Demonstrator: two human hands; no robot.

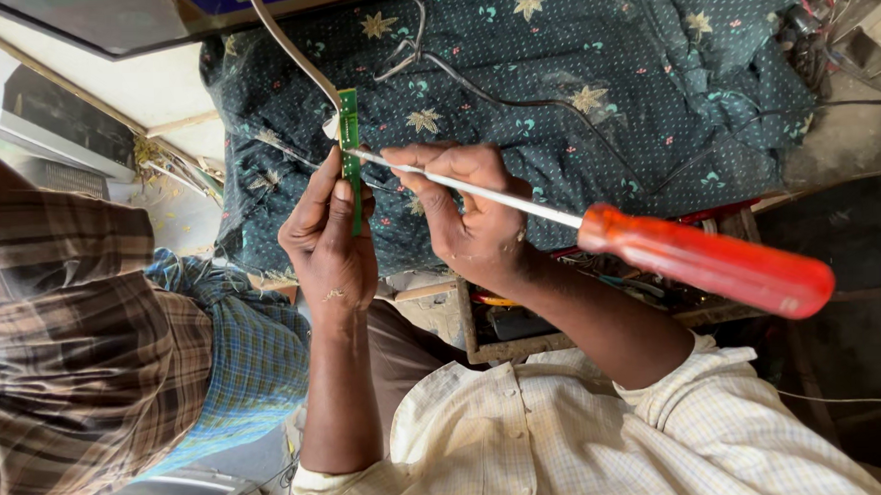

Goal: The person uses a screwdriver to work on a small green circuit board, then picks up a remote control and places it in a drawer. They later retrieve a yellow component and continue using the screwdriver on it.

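My left hand (328,244) grips a narrow green circuit board strip (348,124), held upright and edge-on over a dark floral cloth (571,57). My right hand (471,222) pinches the metal shaft of a long screwdriver (517,202). Its red handle (705,260) sticks out to the right, past my wrist. The screwdriver tip touches the board near its middle, just above my left thumb. A pale cable (292,48) runs from the board's top end toward the upper left.
Thin dark wires (513,100) lie across the cloth. A wooden box with tools (521,323) sits beneath my right forearm. Another person in a brown plaid shirt (72,329) is close on the left. A dark framed panel (110,20) lies at top left.
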